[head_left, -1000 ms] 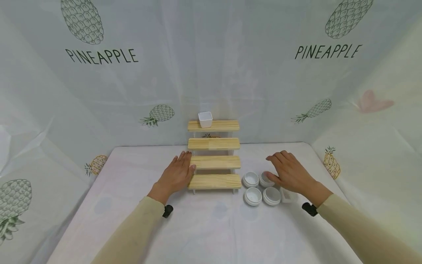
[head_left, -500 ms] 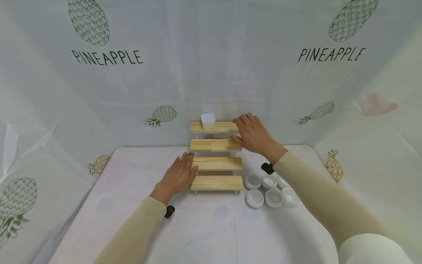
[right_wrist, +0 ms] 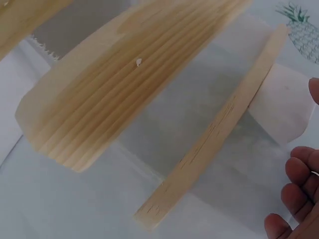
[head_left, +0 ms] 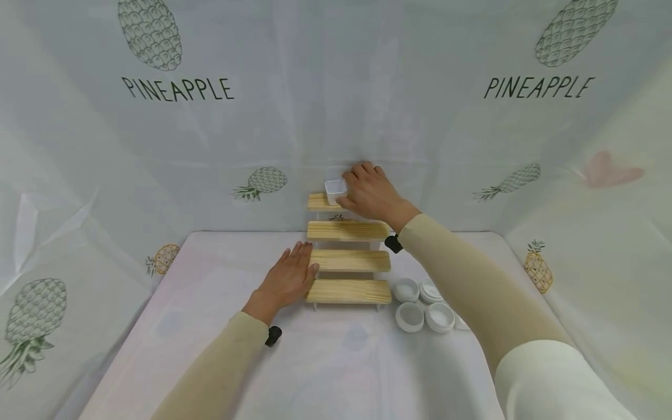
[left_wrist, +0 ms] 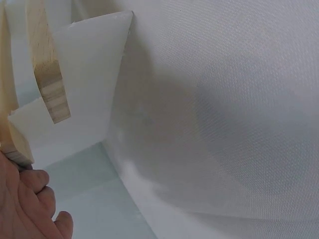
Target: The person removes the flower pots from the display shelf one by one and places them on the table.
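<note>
A stepped wooden shelf rack (head_left: pixel 350 261) with pale planks and whitish side panels stands at the back middle. My left hand (head_left: pixel 287 275) rests against its left side with straight fingers, beside the lower planks. In the left wrist view its fingers (left_wrist: pixel 42 196) lie by a plank end. A small white square cup (head_left: pixel 334 191) sits on the top plank, near the left end. My right hand (head_left: pixel 371 191) is at the cup's right side, thumb in front. In the right wrist view the thumb and fingers (right_wrist: pixel 297 172) stand apart, with a gap before the cup (right_wrist: pixel 286 102).
Several small round white bowls (head_left: pixel 409 317) stand on the table right of the rack, partly hidden by my right forearm. A pineapple-print white sheet (head_left: pixel 252 134) hangs behind and at both sides. The white table cover (head_left: pixel 336 373) reaches toward me.
My right hand has moved from above the bowls up and left to the white cup on the top plank. The left hand has stayed at the rack's side.
</note>
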Demonstrator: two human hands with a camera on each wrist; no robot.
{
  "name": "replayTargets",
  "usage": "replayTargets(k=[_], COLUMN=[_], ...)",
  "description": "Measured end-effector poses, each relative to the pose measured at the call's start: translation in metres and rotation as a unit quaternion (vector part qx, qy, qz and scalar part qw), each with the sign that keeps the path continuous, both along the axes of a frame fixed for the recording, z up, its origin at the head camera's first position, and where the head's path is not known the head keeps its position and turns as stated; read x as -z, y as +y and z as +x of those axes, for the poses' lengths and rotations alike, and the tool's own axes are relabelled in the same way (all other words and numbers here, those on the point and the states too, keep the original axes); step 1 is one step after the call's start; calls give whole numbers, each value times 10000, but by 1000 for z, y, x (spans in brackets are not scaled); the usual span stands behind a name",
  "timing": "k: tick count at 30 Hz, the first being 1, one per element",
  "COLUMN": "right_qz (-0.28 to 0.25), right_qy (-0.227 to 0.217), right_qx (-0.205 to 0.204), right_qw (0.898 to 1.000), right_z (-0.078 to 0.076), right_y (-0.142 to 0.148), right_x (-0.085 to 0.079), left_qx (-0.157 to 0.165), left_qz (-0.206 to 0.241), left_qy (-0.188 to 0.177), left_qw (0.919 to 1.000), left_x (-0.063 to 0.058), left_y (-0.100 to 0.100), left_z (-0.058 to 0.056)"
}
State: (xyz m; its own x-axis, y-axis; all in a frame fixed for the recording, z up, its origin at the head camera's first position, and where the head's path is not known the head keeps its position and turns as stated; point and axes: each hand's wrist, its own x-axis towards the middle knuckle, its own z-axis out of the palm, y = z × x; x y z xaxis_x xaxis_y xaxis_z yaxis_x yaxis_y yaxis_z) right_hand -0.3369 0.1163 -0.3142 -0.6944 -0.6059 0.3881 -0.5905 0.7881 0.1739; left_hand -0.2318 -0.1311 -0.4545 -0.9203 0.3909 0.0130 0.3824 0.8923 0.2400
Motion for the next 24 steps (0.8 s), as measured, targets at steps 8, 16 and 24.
replayTargets(k=[8, 16, 24], right_qz=[159, 203, 411], right_qy=[-316, -443, -687], right_qx=[187, 134, 102], right_qw=[9992, 9987, 9967], right_z=[-8, -11, -9], right_y=[-3, -5, -12], right_x=[0, -4, -14], left_qx=[29, 18, -28], left_qz=[-51, -73, -62], left_qy=[34, 26, -46], left_qw=[10000, 10000, 10000], left_x=[2, 1, 1], left_y=[1, 1, 1], left_z=[-2, -2, -1])
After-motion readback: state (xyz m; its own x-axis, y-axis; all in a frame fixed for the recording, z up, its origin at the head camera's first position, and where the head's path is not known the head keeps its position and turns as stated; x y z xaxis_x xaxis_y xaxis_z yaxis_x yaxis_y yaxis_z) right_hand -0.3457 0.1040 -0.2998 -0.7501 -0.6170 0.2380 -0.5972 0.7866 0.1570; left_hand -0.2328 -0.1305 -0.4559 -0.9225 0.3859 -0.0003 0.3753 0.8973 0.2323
